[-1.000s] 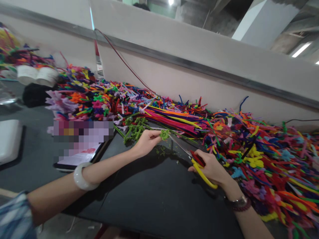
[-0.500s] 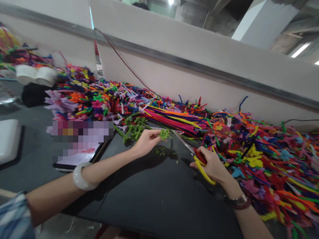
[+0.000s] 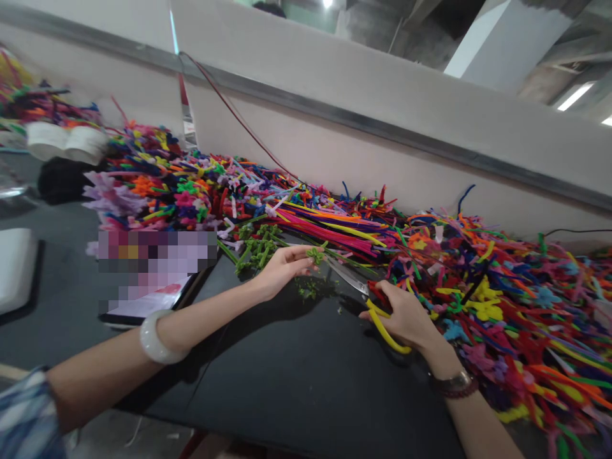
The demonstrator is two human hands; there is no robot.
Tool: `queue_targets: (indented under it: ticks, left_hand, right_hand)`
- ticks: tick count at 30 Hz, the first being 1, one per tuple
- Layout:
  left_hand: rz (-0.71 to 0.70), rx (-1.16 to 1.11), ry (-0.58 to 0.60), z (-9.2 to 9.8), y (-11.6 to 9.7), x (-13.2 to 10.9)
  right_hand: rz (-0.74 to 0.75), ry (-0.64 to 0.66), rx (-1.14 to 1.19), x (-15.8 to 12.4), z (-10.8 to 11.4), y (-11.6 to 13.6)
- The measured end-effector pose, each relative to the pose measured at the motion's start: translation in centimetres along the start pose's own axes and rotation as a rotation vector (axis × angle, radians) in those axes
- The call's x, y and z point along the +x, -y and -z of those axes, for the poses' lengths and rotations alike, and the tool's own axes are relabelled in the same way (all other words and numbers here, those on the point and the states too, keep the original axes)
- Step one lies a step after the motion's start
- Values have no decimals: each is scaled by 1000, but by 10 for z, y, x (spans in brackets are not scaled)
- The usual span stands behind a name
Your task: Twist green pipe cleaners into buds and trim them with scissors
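Note:
Between the thumb and fingers of my left hand (image 3: 282, 271) is a small green pipe-cleaner flower (image 3: 315, 255), held above the dark table (image 3: 306, 382). My right hand (image 3: 406, 319) grips scissors (image 3: 351, 279) with red and yellow handles. Their blades point left, with the tips right beside the flower; whether they touch it I cannot tell. Green fuzz clippings (image 3: 310, 290) lie on the table below the flower. Just behind my left hand is a heap of green pipe-cleaner pieces (image 3: 258, 247).
A long pile of coloured pipe cleaners (image 3: 335, 229) runs along the partition (image 3: 363, 146) and down the right side. At left a phone or tablet (image 3: 157, 287) is propped up. Farther left are white cups (image 3: 86, 145) and a white box (image 3: 16, 268).
The green flower has turned in my left fingers, and a strand now sticks up from it. The scissors have shifted slightly left, and their blades look closer together.

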State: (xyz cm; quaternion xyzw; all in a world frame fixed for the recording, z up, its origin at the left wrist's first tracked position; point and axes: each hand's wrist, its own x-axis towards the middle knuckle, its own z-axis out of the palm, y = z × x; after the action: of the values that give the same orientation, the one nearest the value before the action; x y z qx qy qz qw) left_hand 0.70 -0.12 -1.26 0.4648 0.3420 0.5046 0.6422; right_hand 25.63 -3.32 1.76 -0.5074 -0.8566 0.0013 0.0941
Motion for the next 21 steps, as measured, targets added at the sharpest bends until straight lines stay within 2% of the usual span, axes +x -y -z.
queue_targets:
  ticks: [21]
  left_hand:
    - [-17, -49, 107, 1, 1, -1]
  right_hand:
    - [66, 4, 24, -1, 0, 1]
